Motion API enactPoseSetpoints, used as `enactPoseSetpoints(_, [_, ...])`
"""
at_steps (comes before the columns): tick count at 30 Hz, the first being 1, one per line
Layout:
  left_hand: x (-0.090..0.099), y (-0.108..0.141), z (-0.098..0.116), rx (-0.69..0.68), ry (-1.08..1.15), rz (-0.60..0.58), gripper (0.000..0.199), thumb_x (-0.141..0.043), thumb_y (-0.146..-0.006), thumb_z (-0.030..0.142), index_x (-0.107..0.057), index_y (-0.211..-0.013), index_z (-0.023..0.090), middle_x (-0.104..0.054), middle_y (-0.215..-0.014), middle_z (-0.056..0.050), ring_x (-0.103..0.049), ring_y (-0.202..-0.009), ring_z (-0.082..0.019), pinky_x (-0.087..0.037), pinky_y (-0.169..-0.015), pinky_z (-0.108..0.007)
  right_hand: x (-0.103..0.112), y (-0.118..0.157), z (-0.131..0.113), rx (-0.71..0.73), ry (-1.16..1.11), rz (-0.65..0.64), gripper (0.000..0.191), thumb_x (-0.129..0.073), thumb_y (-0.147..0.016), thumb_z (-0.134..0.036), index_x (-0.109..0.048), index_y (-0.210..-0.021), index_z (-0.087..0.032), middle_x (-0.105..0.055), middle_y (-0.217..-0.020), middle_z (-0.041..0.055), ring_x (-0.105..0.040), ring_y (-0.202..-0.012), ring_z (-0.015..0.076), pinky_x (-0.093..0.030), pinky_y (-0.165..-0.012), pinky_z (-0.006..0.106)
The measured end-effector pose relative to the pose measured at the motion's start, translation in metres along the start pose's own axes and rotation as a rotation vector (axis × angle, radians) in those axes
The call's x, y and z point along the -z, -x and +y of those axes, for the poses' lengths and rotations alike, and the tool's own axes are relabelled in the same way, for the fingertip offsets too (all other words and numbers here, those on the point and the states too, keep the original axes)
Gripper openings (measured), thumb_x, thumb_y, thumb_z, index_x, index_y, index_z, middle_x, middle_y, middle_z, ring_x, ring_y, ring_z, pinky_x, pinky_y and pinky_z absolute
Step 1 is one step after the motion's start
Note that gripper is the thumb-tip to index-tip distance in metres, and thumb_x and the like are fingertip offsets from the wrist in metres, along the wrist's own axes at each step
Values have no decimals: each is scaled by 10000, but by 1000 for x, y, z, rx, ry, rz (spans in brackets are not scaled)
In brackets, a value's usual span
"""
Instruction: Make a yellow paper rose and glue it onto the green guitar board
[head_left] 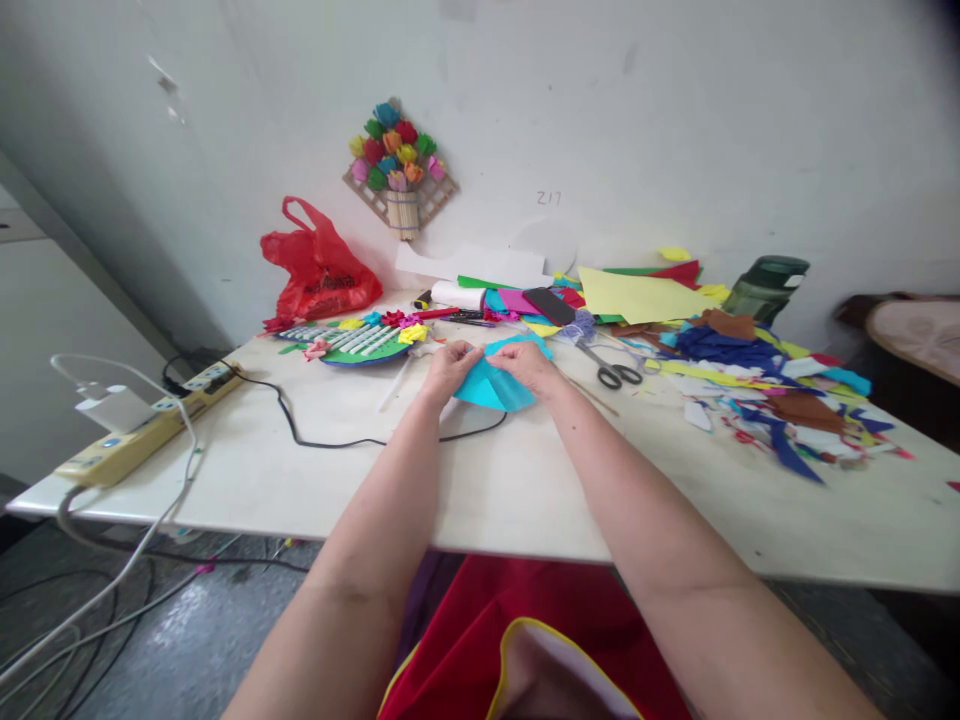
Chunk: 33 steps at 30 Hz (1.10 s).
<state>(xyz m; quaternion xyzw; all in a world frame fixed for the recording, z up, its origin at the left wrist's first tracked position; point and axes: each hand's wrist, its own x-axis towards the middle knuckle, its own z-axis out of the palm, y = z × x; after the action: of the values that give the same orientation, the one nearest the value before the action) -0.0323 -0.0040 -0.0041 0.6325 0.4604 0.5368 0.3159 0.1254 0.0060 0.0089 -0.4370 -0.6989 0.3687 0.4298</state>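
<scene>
A sheet of bright blue paper [491, 388] is held just above the middle of the table, with fold lines showing on it. My left hand [451, 370] pinches its left edge, thumb and fingertips together. At the upper right part of the sheet, my right hand [527, 364] grips it with fingers closed. Behind my left hand lies a green and blue board [367, 342] with white rolled strips and colourful paper flowers. To the right of my hands rest black-handled scissors [611, 373], and a thin stick [592, 397] lies nearer.
A power strip [150, 425] with a white charger and cables sits on the left, a black cord [330, 440] crossing the table. A red plastic bag [319, 265], coloured sheets [645, 295], a dark green bottle [766, 285] and heaped paper scraps [795, 400] line the back and right.
</scene>
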Motion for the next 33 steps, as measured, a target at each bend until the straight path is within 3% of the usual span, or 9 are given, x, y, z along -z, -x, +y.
enactPoseSetpoints(12, [2,-5,-4,-47,-160,51,414,-574,-717,558,-499,-579,175,-372,-531,39,-333,-538,-98,-273,-517,-248,0,2,0,-11,29,33,417,-631,-606,-482,-361,-472,-194,-255,-477,-71,-249,-526,73,-188,-506,249])
enactPoseSetpoints(20, [1,-4,-4,-73,-167,51,392,-537,-745,535,-506,-588,178,-398,-557,31,-355,-558,-103,-280,-526,-245,0,1,-2,31,-8,8,274,-610,-590,-393,-486,-493,-169,-355,-507,-49,-314,-549,86,-237,-533,258])
enactPoseSetpoints(27, [0,-3,-1,-44,-72,58,408,-577,-713,544,-478,-558,180,-373,-537,34,-334,-545,-98,-258,-501,-235,2,-1,-1,53,18,12,294,-593,-618,-400,-453,-486,-178,-325,-492,-58,-293,-536,84,-232,-533,261])
enactPoseSetpoints(33, [-3,1,7,-12,-62,24,398,-646,-673,518,-473,-551,182,-370,-524,39,-321,-547,-100,-246,-500,-239,3,1,-1,12,16,-84,282,-581,-636,-414,-476,-534,-173,-350,-515,-60,-302,-545,82,-237,-538,249])
